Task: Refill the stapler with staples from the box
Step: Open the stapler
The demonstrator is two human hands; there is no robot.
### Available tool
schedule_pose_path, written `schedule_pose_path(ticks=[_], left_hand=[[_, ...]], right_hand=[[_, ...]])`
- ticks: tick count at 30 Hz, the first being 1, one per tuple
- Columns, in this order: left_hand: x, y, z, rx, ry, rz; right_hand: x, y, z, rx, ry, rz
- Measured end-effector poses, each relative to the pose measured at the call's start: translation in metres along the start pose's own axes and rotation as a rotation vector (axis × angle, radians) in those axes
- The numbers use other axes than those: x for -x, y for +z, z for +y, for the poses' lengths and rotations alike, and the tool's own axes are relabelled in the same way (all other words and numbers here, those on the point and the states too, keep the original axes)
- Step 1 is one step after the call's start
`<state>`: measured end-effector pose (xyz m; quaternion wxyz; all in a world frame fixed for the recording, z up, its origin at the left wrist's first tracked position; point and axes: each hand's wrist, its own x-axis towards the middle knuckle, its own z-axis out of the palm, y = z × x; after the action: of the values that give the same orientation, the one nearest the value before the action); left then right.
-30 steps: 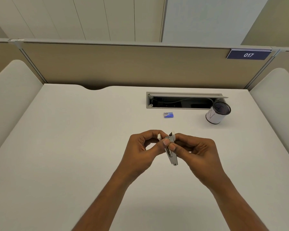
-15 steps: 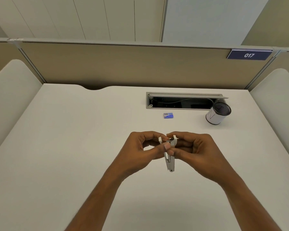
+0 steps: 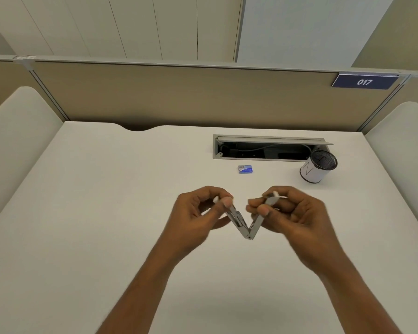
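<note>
A small silver stapler (image 3: 247, 226) hangs above the white desk (image 3: 101, 213), swung open into a V with its hinge pointing down toward me. My left hand (image 3: 198, 213) pinches the tip of the left arm, where the staple channel shows. My right hand (image 3: 292, 213) pinches the tip of the right arm. A small blue staple box (image 3: 245, 169) lies on the desk beyond my hands, apart from them.
A white pen cup with a black mesh inside (image 3: 317, 166) stands at the back right. Behind the box an open cable hatch (image 3: 268, 148) is set into the desk. A beige partition (image 3: 179, 97) closes off the far edge.
The stapler was nearly folded between both hands. Now my hands have moved apart and its two arms are spread wide into a V.
</note>
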<state>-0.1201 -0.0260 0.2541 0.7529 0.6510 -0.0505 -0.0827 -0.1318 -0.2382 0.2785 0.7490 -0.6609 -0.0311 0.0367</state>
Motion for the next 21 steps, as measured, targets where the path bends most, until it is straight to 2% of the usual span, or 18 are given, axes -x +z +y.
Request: schedule_pose_path(ticks=[9,21], left_hand=[[-0.007,-0.007,-0.001,0.300,0.018,0.109],[-0.005,0.018,-0.013,0.594,-0.086,0.211]], right_hand=[[-0.002,-0.001,-0.007,-0.053,-0.150,0.119],[0.013,0.005,0.009,-0.094,-0.155,0.247]])
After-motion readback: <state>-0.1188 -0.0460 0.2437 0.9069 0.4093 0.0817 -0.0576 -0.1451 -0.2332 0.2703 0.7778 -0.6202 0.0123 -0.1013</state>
